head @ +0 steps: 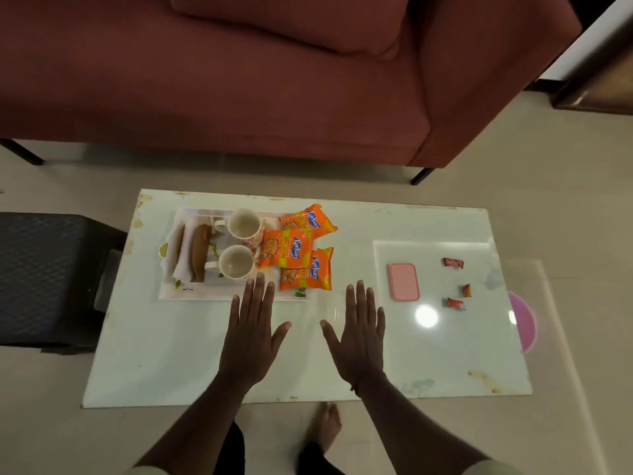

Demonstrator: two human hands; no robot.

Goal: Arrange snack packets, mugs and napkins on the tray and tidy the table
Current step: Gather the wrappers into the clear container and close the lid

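Orange snack packets lie at the right side of the white rectangular tray, next to two white mugs and folded napkins, probably so everything can be carried together. Left grip and right grip are spread flat, empty, above the white surface.

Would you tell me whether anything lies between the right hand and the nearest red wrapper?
Nothing visible does. Only bare table separates the right hand from the nearest red wrapper; the pink container lies just beyond that line.
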